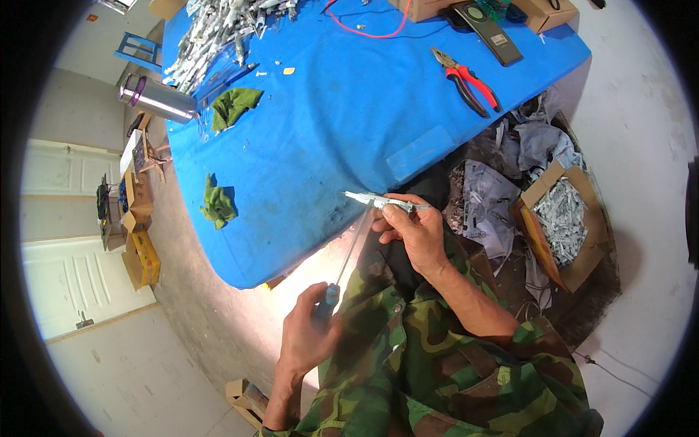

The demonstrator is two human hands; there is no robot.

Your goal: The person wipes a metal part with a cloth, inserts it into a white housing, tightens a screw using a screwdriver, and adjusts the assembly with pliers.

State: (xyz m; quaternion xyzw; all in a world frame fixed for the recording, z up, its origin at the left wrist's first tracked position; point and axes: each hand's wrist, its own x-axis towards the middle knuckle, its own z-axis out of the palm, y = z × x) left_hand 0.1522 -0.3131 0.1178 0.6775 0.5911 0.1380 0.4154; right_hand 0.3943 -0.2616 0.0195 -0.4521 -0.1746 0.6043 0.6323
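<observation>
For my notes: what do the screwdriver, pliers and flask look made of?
Screwdriver: slim grey shaft, probably steel; bluish handle, perhaps plastic, its finish too blurred to tell.
Pliers: dull metallic jaws, likely steel; smooth red-and-black grips, plastic or rubber.
Flask: glossy silver body with bright highlights, suggesting stainless steel.

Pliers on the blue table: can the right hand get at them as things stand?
Probably not straight away: the right hand is gripping a slim white piece. With that put down, likely yes; nothing seems to block the way over the blue table to the pliers.
</observation>
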